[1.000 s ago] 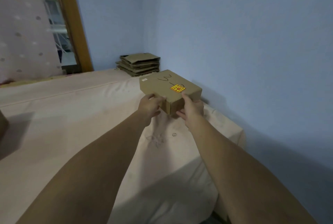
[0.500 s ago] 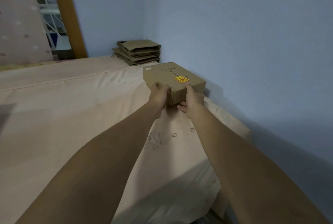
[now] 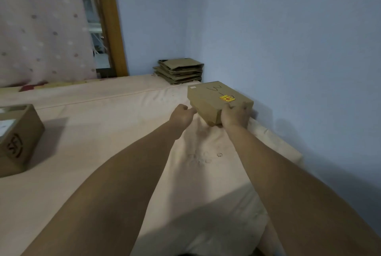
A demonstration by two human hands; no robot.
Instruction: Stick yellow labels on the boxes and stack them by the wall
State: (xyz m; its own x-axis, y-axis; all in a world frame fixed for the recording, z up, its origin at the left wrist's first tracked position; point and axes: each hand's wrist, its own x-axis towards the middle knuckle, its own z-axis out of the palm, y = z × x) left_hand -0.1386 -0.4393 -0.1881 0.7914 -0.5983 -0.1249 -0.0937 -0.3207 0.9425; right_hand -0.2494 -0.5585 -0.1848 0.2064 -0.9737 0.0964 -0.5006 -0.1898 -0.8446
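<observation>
Labelled box — in right hand

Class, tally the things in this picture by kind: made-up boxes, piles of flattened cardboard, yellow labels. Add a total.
Made-up boxes: 2, the labelled box and the box at left
Piles of flattened cardboard: 1
Yellow labels: 1
Total: 4

Box sitting on the bed right of frame centre, close against the wall, label lying on its top. Right hand gripping its near corner; left hand hovering just left of it. Cardboard stack lying behind the box; second box sitting at the left edge.
</observation>
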